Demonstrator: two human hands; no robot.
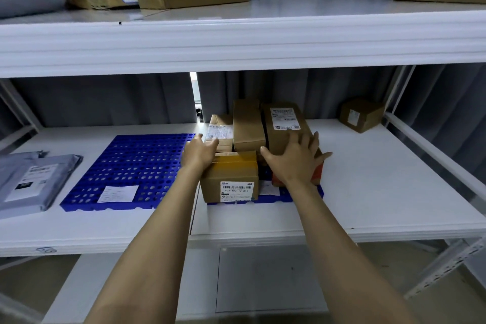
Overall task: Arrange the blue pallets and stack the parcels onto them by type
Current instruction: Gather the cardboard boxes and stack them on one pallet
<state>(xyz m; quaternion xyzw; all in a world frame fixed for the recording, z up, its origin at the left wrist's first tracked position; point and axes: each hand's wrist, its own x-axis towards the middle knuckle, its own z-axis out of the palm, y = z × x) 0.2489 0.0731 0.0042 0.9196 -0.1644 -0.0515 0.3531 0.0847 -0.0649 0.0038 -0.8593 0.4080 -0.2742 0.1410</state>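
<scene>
On the middle shelf, in the head view, two blue pallets lie side by side. The right pallet (289,198) carries a cluster of cardboard boxes (248,126); the left pallet (131,166) bears only a paper slip (118,193). The left hand (200,151), fingers extended and gripping nothing, rests against the cluster's left side. The right hand (294,163) lies spread flat on the labelled box (282,126). The grey mailer bags (34,179) and a lone box (361,114) sit off the pallets. Judged about half done.

The person's bare left forearm (163,231) and bare right forearm (331,234) show from about the elbow, slender and smooth. The left hand (200,151) and right hand (294,163) are bare, fingers (315,141) slim.
</scene>
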